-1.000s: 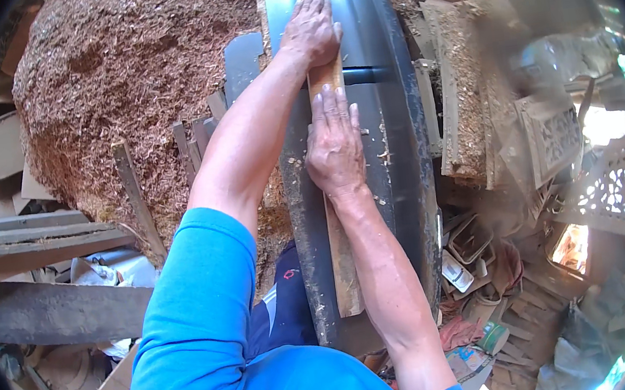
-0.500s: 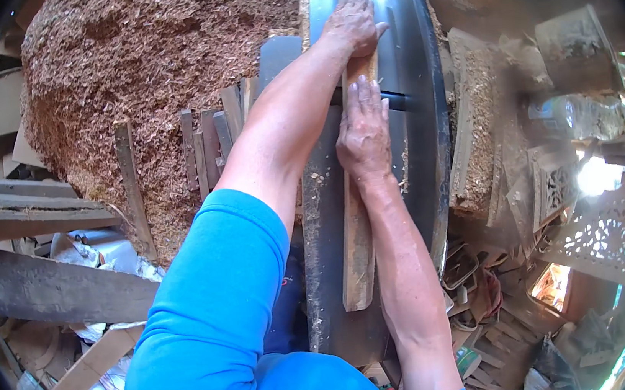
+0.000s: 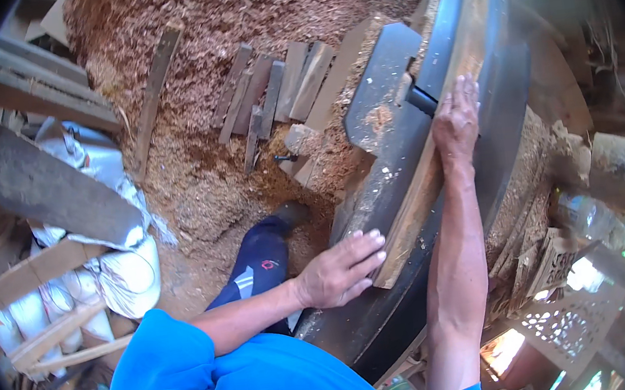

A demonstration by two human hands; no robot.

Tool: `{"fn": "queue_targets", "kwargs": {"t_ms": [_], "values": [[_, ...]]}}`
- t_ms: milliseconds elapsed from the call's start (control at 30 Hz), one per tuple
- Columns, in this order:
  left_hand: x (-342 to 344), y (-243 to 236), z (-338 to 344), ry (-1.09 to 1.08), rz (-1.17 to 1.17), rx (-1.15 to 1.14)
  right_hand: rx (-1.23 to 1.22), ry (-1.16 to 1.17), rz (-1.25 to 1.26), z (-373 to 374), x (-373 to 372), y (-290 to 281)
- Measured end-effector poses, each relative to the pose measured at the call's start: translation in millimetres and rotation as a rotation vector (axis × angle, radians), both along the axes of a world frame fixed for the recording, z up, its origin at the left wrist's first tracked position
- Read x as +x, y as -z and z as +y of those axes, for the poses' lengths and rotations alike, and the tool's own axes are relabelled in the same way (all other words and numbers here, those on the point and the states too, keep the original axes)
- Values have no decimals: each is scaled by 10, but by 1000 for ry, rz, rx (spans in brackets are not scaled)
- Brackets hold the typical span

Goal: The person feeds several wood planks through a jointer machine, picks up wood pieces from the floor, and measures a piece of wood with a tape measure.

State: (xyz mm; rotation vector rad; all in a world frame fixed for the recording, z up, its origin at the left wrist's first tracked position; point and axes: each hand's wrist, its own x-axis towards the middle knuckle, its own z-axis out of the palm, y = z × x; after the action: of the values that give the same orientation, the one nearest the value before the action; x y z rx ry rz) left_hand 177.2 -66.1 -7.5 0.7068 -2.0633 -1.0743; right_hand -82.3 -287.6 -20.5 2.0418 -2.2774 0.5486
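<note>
A long narrow wooden board (image 3: 412, 222) lies lengthwise along the dark metal bed (image 3: 384, 183) of what looks like a jointer planer. It spans the gap between the bed's near and far parts. My right hand (image 3: 456, 128) rests flat on the board's middle, beside that gap, fingers straight and pointing forward. Close to the board's near end is my left hand (image 3: 342, 268), its fingers stretched and a little apart, gripping nothing. Whether its fingertips touch the board's side, I cannot tell. Wood shavings lie scattered on the bed.
A big heap of shavings (image 3: 215, 13) rises beyond the bed on the left, with several short wood offcuts (image 3: 262, 93) along it. Thick planks (image 3: 41, 180) and white sacks (image 3: 131, 277) are at far left. To the right stands a dusty bucket (image 3: 618, 166).
My left hand has come off the far part of the board and back to its near end. The view has turned, so the bed now slants. My right hand stays on the board.
</note>
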Motion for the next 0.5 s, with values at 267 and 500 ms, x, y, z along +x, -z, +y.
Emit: {"fn": "queue_targets", "kwargs": {"t_ms": [267, 500], "values": [[-14, 125, 185, -78, 48, -71, -111, -149, 166, -240, -111, 59], [-3, 134, 209, -86, 65, -35, -147, -279, 464, -450, -369, 151]]}}
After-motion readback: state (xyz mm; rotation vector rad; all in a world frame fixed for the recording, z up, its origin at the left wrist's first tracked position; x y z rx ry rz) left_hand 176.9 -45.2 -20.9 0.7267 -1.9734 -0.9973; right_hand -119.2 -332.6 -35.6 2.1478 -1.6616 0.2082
